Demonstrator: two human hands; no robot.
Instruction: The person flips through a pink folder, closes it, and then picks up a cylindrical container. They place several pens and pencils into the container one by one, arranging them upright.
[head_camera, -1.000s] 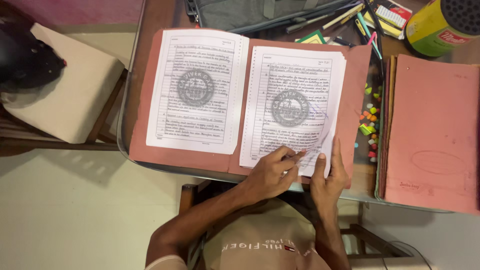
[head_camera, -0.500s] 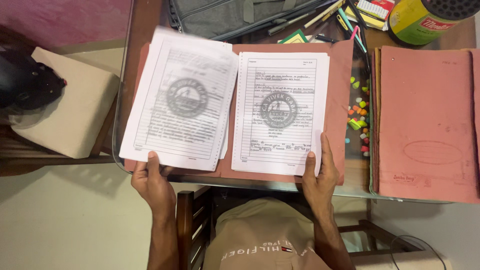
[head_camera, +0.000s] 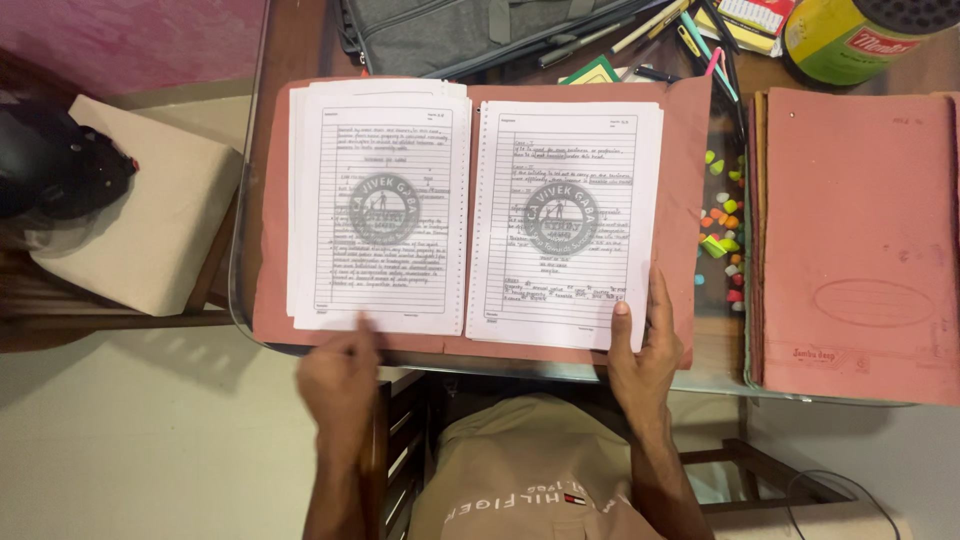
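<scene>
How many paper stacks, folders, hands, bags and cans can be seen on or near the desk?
Paper stacks: 2, the left stack and the right stack
Pink folders: 2, the open folder and the closed folder
Hands: 2, the left hand and the right hand
Grey bag: 1
Yellow-green can: 1
Total: 8

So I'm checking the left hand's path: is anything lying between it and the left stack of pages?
Nothing visible does. The left hand sits at the near edge of the left stack of pages, blurred, with only the open folder under them.
</scene>
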